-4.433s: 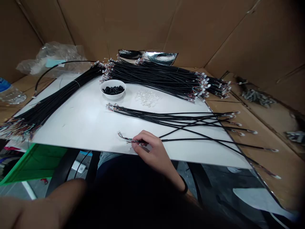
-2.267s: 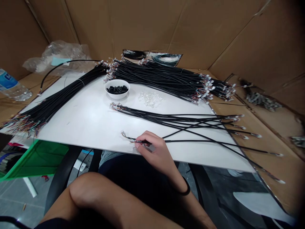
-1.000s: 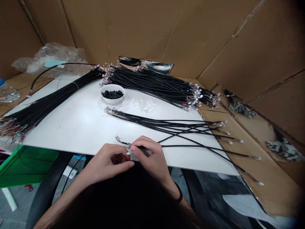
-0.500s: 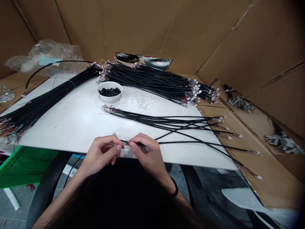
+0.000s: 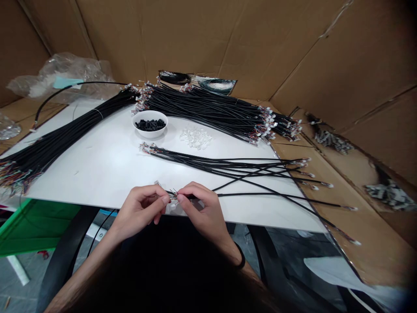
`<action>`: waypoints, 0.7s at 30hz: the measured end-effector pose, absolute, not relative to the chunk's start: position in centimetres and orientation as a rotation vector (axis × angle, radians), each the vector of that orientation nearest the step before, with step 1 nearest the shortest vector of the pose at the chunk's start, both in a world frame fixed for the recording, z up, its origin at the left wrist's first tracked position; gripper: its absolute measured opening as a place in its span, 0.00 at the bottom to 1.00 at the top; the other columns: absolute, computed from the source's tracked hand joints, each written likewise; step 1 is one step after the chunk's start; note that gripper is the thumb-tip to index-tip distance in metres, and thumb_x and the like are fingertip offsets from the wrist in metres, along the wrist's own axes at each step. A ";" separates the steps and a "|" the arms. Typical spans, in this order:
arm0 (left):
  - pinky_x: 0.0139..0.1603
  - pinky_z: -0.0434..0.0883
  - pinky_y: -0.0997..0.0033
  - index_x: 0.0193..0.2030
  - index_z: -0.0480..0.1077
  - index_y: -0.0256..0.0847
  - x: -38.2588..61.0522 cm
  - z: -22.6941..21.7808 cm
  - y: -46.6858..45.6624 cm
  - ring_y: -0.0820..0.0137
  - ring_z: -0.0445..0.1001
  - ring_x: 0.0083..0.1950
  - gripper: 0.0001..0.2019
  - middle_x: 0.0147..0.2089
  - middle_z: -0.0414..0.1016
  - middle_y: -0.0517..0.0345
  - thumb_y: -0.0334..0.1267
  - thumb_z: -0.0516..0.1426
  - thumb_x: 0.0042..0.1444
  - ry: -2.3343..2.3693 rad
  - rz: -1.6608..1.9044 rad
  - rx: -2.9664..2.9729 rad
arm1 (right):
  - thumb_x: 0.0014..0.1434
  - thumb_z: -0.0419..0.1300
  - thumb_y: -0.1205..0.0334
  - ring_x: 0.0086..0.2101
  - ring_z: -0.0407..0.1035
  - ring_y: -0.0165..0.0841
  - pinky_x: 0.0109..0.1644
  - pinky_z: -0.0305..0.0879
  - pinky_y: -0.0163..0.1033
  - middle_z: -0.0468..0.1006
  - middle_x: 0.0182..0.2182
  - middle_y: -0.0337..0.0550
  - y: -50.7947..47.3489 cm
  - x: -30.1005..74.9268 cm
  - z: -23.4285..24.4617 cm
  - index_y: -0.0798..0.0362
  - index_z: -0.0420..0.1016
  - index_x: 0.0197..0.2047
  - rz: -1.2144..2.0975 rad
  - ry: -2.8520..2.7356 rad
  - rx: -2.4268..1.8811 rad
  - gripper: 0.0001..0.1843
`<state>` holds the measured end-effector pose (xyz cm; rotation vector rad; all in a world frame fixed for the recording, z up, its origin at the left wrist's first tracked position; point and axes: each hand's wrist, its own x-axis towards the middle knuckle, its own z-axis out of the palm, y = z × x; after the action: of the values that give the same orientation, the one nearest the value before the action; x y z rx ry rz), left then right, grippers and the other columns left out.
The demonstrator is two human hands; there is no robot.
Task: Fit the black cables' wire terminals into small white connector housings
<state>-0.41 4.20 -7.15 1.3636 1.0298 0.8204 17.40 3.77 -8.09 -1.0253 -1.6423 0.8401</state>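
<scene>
I see a white bench (image 5: pixel 97 174) lying on flat cardboard, with tall cardboard walls (image 5: pixel 146 39) behind it. A crinkly plastic bag (image 5: pixel 58 74) sits at the back on the left. A white bowl (image 5: pixel 150 135) of little black pieces (image 5: pixel 150 125) is on the bench, and a small pile of white plastic connectors (image 5: pixel 195 138) is just beside it. Two big bundles of black cables (image 5: pixel 202 111) lie at the back and on the left. Loose black cables (image 5: pixel 221 165) stretch past the bench's right edge onto the cardboard.

My hands are right by the bench's front edge, and a wide white patch of the bench lies to their left. My left hand (image 5: pixel 140 208) and my right hand (image 5: pixel 202 213) are both closed in a small pinch. Their fingertips hold the thin, wiry end of one black cable (image 5: pixel 172 196) between them.
</scene>
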 end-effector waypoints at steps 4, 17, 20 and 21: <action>0.16 0.57 0.83 0.30 0.71 0.35 -0.4 -7.4 4.0 0.80 0.63 0.17 0.10 0.20 0.66 0.63 0.40 0.58 0.58 1.055 0.893 1.317 | 0.59 0.59 0.66 0.29 0.69 0.32 0.33 0.64 0.37 0.76 0.27 0.41 3.8 17.4 -8.1 0.53 0.76 0.32 0.837 -1.640 -1.029 0.06; 0.16 0.61 0.82 0.31 0.74 0.35 -0.4 -7.5 3.8 0.80 0.65 0.16 0.02 0.20 0.68 0.64 0.31 0.63 0.49 1.001 1.039 1.250 | 0.59 0.59 0.66 0.28 0.68 0.31 0.31 0.63 0.36 0.75 0.27 0.40 3.7 17.4 -8.1 0.53 0.76 0.32 0.848 -1.641 -1.041 0.06; 0.16 0.61 0.81 0.31 0.74 0.35 -0.5 -7.7 3.8 0.80 0.65 0.16 0.03 0.21 0.69 0.63 0.33 0.63 0.49 1.000 1.058 1.252 | 0.60 0.60 0.66 0.29 0.68 0.31 0.32 0.63 0.36 0.75 0.27 0.40 3.7 17.4 -8.2 0.53 0.76 0.32 0.851 -1.643 -1.048 0.06; 0.16 0.61 0.81 0.31 0.75 0.35 -0.6 -7.8 3.8 0.80 0.65 0.16 0.04 0.21 0.69 0.63 0.33 0.63 0.50 0.991 1.067 1.257 | 0.59 0.60 0.66 0.29 0.68 0.31 0.32 0.63 0.36 0.75 0.27 0.40 3.7 17.5 -8.2 0.53 0.76 0.32 0.851 -1.643 -1.048 0.06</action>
<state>-0.61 3.77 -7.83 1.2575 0.9914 1.0667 17.46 3.66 -8.17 -1.0482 -1.6433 0.8506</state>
